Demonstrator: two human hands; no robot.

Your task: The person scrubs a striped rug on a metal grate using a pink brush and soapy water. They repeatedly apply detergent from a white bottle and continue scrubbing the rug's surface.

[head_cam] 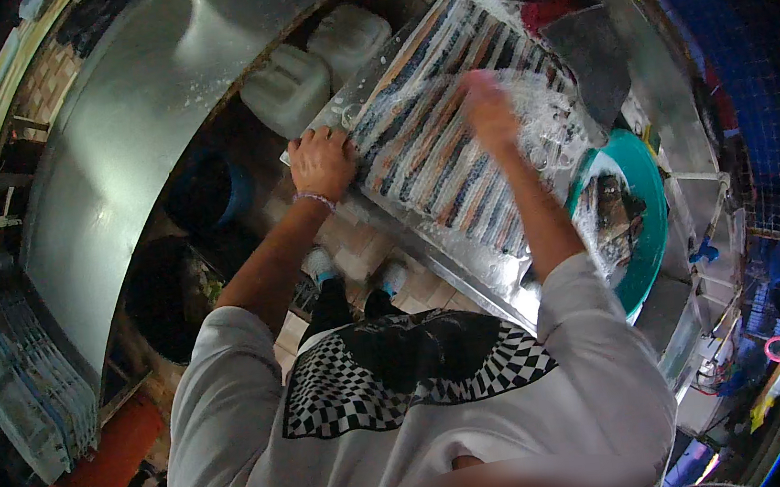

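Note:
A striped woven rag rug, wet and partly covered in white suds, lies on a metal table. My right hand is over the rug, blurred, with something pink at its fingers; the pink thing is too blurred to name. At the rug's left corner, my left hand rests on the table's edge, its fingers bent over the rim or the rug's corner, which I cannot tell. Beyond the rug's right side lies a dark grey cloth, with a red cloth beside it.
A teal basin with suds and dark, wet contents stands to the right. Whitish plastic jugs are behind the table's left side. A large metal surface curves along the left. Below it are a dark blue bucket and an orange container.

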